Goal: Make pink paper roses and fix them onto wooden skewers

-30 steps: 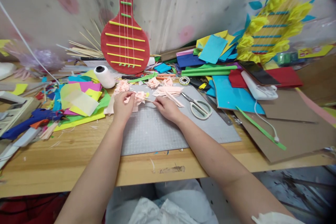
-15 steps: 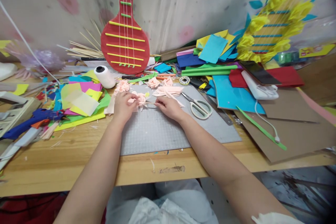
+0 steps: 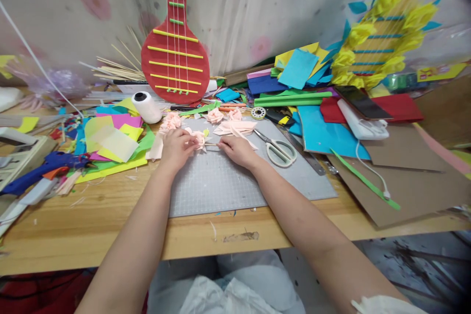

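My left hand (image 3: 175,147) is closed around a small pink paper flower (image 3: 199,138) above the grey cutting mat (image 3: 235,181). My right hand (image 3: 235,149) pinches the thin stick (image 3: 212,144) that runs out of the flower toward the right. Both hands hover near the mat's far edge. More pink paper flowers (image 3: 214,116) and a pile of pink paper strips (image 3: 235,127) lie just behind the hands.
White-handled scissors (image 3: 279,149) and a metal ruler (image 3: 307,154) lie right of my hands. A white thread spool (image 3: 146,106) and coloured paper sheets (image 3: 110,142) sit left, with a blue glue gun (image 3: 44,169). A red paper guitar (image 3: 175,54) leans on the wall.
Both hands have drawn slightly closer together and lower over the mat. The flower has been turned in my left hand, and my right fingers have slid along the stick toward it.
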`<action>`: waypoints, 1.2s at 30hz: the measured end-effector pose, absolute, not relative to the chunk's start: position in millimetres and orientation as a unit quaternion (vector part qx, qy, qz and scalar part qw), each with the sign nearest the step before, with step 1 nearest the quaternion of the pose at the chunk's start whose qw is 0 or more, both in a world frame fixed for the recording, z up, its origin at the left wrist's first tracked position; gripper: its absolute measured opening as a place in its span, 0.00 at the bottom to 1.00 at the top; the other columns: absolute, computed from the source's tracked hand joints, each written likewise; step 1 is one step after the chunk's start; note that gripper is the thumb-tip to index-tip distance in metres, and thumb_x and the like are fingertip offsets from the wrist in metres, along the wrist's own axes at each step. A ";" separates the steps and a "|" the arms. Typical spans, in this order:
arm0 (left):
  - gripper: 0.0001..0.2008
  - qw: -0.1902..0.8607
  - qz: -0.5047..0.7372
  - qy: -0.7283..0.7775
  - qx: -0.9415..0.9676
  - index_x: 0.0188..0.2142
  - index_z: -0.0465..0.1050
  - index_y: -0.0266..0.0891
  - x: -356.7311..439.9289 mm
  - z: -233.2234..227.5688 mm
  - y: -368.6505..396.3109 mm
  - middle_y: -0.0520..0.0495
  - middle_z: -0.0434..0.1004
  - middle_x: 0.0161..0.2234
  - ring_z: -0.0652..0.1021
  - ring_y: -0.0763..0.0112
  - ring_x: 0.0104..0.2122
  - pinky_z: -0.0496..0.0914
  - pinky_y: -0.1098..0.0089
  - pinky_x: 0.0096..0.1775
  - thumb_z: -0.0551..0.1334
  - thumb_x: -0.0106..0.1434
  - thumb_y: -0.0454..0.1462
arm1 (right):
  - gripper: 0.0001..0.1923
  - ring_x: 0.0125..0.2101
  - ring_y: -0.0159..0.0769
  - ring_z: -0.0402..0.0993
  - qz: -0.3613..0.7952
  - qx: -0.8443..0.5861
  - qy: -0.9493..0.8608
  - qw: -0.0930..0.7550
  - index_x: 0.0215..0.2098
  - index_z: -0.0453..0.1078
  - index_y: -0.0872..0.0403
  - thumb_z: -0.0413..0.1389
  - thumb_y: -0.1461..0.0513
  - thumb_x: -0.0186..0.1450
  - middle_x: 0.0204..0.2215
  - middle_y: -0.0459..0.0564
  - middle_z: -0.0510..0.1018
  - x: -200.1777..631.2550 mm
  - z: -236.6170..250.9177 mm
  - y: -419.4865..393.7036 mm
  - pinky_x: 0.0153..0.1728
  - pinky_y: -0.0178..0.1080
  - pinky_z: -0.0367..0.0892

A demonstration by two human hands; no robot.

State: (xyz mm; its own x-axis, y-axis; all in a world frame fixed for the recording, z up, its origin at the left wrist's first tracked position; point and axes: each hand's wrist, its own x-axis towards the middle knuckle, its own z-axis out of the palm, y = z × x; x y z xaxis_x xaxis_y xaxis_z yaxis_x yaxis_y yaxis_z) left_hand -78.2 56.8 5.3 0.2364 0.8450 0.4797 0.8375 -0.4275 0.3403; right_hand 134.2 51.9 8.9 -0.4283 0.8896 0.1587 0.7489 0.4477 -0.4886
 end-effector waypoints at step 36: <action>0.15 0.327 0.613 0.619 0.365 0.34 0.59 0.40 -66.5 12.9 57.3 0.51 0.66 0.31 0.71 0.77 0.28 0.66 0.74 0.31 0.58 0.53 0.45 | 0.14 0.34 0.31 0.66 0.189 -0.488 -0.821 0.227 0.32 0.67 0.53 0.42 0.57 0.66 0.32 0.47 0.74 137.5 13.8 53.0 0.32 0.32 0.54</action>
State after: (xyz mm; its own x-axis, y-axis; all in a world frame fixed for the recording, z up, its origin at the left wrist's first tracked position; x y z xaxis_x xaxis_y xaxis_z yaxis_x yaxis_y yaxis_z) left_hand -66.5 57.3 12.9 -0.5198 0.8532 0.0424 0.0507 -0.0187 0.9985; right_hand 137.5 53.0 13.8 -0.4213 0.8873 0.1878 0.7154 0.4524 -0.5325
